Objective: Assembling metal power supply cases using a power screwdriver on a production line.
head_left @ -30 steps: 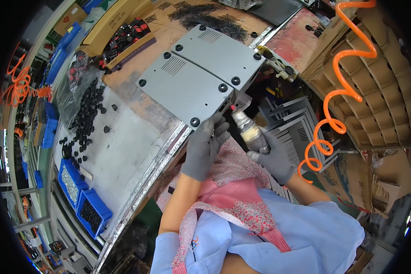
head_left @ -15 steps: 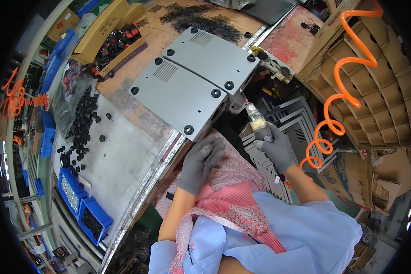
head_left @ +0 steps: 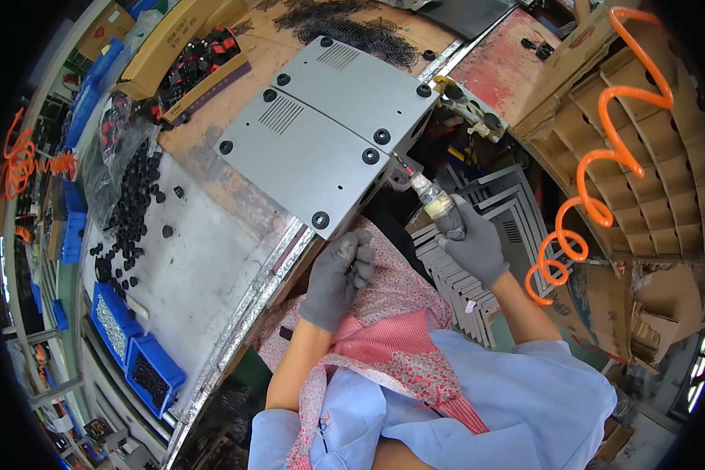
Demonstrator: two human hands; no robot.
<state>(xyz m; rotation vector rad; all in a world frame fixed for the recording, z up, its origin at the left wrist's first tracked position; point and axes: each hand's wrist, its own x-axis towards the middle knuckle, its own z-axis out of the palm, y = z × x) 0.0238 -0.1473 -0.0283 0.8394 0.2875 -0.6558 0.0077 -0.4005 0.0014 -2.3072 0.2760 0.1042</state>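
Observation:
My right hand (head_left: 475,244), in a grey glove, grips a taped air screwdriver (head_left: 439,205). Its bit points up and left, close to the right-hand corner of the nearer grey metal case (head_left: 298,164); contact cannot be made out. My left hand (head_left: 333,278), also gloved, is below that case's near corner, at the table edge. Its fingers are curled in with the thumb against them, and whatever they hold is hidden. A second grey case (head_left: 352,90) lies against the far side of the first. Both have vent slots and round black feet at the corners.
Loose black feet (head_left: 133,204) are heaped on the table's left, above two blue bins (head_left: 150,372) of small parts. An open carton (head_left: 211,78) stands behind. At right hang an orange coiled hose (head_left: 599,207) and a divided carton (head_left: 650,157), near stacked grey frames (head_left: 517,207).
The screwdriver has moved left, with its bit closer to the nearer case's corner. My left hand's fingers have curled in and drawn slightly away from the case. The hose has shifted.

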